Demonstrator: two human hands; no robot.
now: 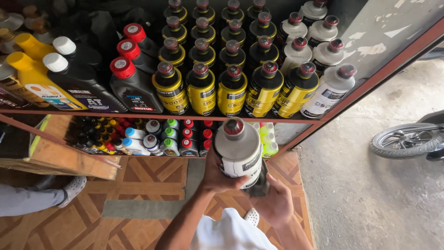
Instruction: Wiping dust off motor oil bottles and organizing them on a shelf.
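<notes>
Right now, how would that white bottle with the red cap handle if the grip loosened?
The white bottle looks like rigid plastic, so it probably won't flex. It is round-bodied, so it would likely roll if laid down. Both the left hand and right hand support it, suggesting some weight.

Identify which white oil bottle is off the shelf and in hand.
The white bottle with the dark red cap, gripped by the left hand and right hand; the other white bottles stand shelved.
</notes>
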